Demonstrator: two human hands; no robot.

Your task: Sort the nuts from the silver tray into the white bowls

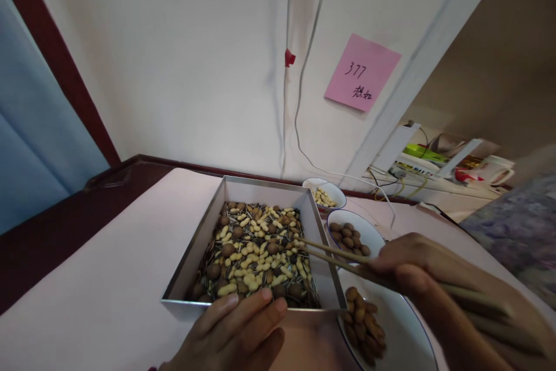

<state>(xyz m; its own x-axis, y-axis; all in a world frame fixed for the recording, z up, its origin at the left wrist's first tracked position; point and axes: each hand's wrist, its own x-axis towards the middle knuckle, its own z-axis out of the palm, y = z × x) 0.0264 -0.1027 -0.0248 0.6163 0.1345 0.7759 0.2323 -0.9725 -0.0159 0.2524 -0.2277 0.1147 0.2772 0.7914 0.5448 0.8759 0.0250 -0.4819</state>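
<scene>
A square metal tray [200, 231] holds a mix of peanuts in the shell [249, 261], round brown nuts [228, 250] and striped sunflower seeds. My left hand [237, 330] rests at its near rim, fingers stretched out, holding nothing. Wooden chopsticks [343, 255] are gripped in my right hand [417, 272], which hovers over the bowls on the right. Their tips reach into the tray's right side, among the nuts; whether they pinch a piece I cannot make out. Under my right hand stands a bowl [408, 330] with elongated brown nuts [362, 324].
Behind it are a bowl [371, 229] of round brown nuts and a smaller bowl [336, 190] of peanuts. A white cable [321, 168] runs down the wall onto the table. A pink note [362, 73] hangs on the wall. Shelf items, including a white mug [495, 169], stand at right.
</scene>
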